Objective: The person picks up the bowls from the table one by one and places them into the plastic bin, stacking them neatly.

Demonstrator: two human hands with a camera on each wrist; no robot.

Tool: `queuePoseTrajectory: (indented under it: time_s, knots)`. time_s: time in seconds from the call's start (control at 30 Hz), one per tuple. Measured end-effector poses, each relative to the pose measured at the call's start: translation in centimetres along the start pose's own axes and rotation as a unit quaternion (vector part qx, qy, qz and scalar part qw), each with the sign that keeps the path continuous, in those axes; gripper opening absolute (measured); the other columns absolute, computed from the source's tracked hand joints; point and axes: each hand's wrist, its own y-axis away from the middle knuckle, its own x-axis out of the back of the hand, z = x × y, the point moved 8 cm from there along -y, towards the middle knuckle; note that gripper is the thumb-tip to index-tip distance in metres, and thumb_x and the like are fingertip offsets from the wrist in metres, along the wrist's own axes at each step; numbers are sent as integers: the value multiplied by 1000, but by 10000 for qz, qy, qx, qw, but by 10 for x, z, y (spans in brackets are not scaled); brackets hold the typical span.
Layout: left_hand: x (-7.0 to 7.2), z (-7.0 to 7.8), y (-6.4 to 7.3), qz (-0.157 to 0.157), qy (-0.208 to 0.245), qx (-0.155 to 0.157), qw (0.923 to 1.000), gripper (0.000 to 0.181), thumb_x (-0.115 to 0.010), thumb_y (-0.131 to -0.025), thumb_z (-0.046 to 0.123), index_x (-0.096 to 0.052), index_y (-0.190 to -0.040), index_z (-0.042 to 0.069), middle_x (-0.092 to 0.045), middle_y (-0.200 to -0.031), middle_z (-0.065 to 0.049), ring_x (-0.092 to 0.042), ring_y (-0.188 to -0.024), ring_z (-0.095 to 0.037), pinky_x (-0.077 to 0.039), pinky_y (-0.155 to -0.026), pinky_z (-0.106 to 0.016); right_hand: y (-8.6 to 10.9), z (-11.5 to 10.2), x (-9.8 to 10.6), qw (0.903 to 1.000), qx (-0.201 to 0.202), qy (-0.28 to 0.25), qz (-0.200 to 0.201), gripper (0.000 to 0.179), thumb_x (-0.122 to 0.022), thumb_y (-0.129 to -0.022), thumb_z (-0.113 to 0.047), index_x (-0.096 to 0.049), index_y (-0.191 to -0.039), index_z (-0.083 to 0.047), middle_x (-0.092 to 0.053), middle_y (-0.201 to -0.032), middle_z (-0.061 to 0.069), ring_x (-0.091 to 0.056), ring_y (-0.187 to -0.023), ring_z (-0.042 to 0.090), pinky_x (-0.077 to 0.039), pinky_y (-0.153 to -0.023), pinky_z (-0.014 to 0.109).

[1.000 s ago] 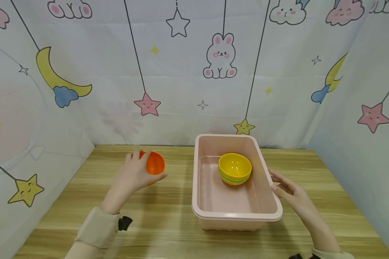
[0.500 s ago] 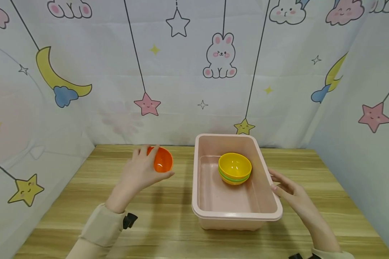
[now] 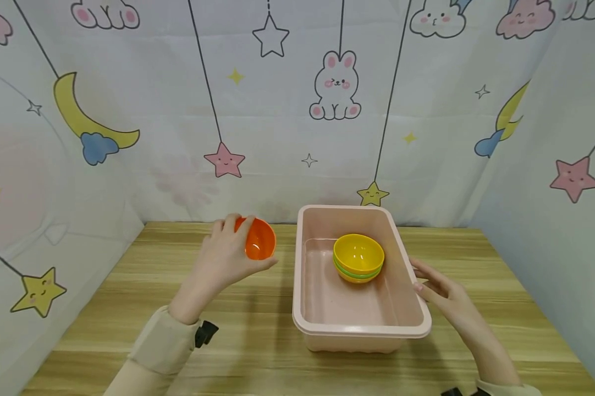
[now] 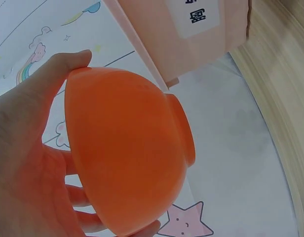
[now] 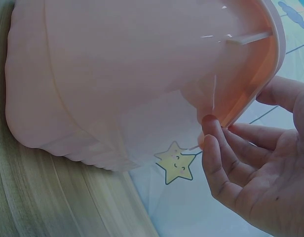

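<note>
In the head view my left hand (image 3: 223, 256) holds an orange bowl (image 3: 262, 242) above the table, left of the pink bin (image 3: 362, 330). The left wrist view shows the thumb on one side of the rim and fingers on the other, the bowl (image 4: 127, 148) tipped sideways with its foot facing away from the palm. My right hand (image 3: 448, 300) grips the bin's right rim. From the right wrist, the fingers (image 5: 228, 155) curl beneath the lip and the thumb lies at its edge. Inside the bin sits a stack of bowls, yellow (image 3: 359, 254) on top, a green bowl (image 3: 359, 274) below.
The wooden table (image 3: 258, 352) carries the bin right of its middle. A white printed cloth (image 3: 277, 110) hangs behind and along both sides of the table. The bin's near wall and left rim stand between the left hand and the stacked bowls.
My left hand has carried the orange bowl right and slightly upward, closer to the bin's left rim. The right hand, the bin and the stacked bowls have stayed in place.
</note>
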Motion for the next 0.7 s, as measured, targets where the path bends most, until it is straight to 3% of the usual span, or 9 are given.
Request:
queuePoseTrajectory:
  time_s: [0.3,0.7]
  knots:
    - [7,14,-4,66,31,-151,9999,92,-70,-68,66,-47,-140,13,-47,-133,-17,-46,-117,-38,-51,-84,-57,0,1,0,9999,-100,70,29,52,-52,-100,-25,-37,-149,-15,-55,-131,-6,-58,-105,-7,-50,-86,17]
    - [11,40,-14,-13,265,-367,9990,92,-70,-70,65,-46,-142,14,-46,-136,-14,-43,-122,-37,-51,-86,-54,0,1,1,9999,-85,117,55,52,-52,-99,-24,-37,-148,-14,-56,-130,-7,-59,-104,-7,-50,-86,16]
